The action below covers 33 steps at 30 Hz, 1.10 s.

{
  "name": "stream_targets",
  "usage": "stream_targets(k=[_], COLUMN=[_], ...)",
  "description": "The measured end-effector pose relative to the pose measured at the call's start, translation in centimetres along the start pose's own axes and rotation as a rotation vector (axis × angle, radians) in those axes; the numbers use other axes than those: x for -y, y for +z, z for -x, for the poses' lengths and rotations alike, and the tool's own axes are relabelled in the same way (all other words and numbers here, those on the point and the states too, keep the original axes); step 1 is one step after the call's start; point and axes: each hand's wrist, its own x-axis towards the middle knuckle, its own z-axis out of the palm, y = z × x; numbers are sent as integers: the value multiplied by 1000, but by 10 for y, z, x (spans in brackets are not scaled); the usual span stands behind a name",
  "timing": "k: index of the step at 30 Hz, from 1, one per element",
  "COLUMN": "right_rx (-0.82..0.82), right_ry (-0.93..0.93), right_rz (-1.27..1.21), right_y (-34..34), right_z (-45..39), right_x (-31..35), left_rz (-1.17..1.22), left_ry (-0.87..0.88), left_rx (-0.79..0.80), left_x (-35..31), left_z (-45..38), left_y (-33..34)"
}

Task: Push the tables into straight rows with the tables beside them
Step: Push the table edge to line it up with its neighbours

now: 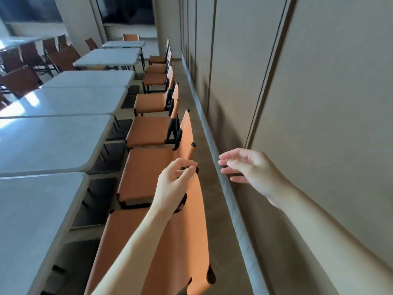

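A row of pale grey tables runs away from me on the left: the nearest table, the table behind it, a third table and more beyond. Orange chairs line their right side. My left hand rests on the top corner of the nearest orange chair's backrest, fingers curled around its black post cap. My right hand hovers in the air near the wall, fingers spread, holding nothing.
A beige panelled wall with a grey baseboard runs along the right, leaving a narrow floor strip behind the chairs. More orange chairs continue ahead. Dark chairs stand at far left.
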Motion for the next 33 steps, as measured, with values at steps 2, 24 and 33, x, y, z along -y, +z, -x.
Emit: stream_targets(k=[2, 24, 33], right_rx=[52, 1050, 1093], right_ry=[-9, -192, -187], right_rz=[21, 139, 89], right_y=[-4, 247, 217], right_z=[-36, -257, -411], right_x=[2, 31, 17], left_rz=[-5, 31, 11], left_ry=[-7, -305, -352], left_rx=[-72, -941, -1050], left_x=[7, 79, 74], left_z=[-25, -65, -188], left_y=[0, -93, -51])
